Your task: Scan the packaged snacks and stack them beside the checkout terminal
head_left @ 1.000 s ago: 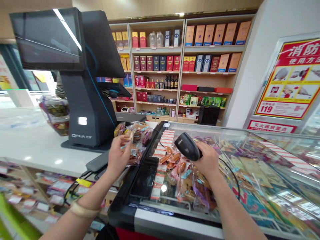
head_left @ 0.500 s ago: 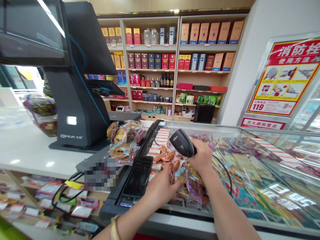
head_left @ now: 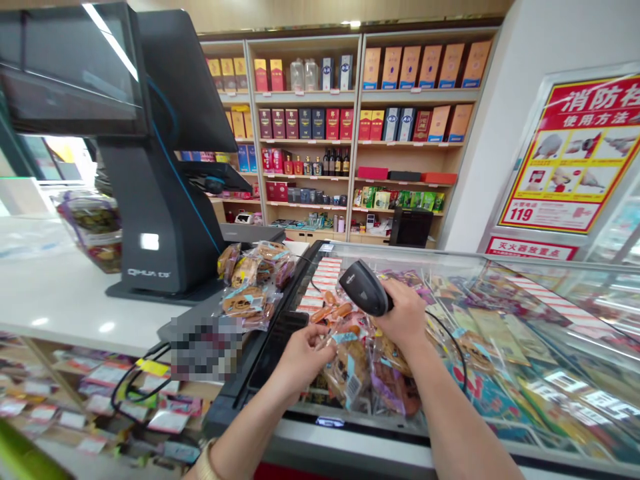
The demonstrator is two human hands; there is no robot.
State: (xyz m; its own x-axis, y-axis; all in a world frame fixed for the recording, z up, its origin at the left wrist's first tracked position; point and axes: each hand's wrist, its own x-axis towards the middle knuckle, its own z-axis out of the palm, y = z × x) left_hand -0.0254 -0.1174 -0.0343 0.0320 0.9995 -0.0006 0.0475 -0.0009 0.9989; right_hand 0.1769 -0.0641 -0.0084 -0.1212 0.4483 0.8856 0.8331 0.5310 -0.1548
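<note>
My right hand (head_left: 404, 313) is wrapped round the handle of a black barcode scanner (head_left: 364, 288), its head pointing left above the glass top. Lower and to the left, my left hand (head_left: 306, 357) is closed in a pinch on the edge of a clear plastic packet (head_left: 349, 377). Brown, flat, round baked goods show through it, along with a light blue strip and a barcode label. Just behind the fingers lie orange-brown sausages (head_left: 333, 311) in clear wrapping. A similar packet with purple trim (head_left: 395, 387) lies beneath my right wrist.
A black phone (head_left: 280, 343) lies left of my left hand. More packets (head_left: 245, 301) are piled beside the black checkout terminal (head_left: 170, 220). The scanner's cable (head_left: 457, 347) curves over the glass-topped case (head_left: 520, 267). Shelves of boxes (head_left: 303, 123) stand behind.
My left hand has moved slightly left and down, drawing the packet's edge with it. The packet's barcode label is now in sight. My right hand and the scanner have hardly moved.
</note>
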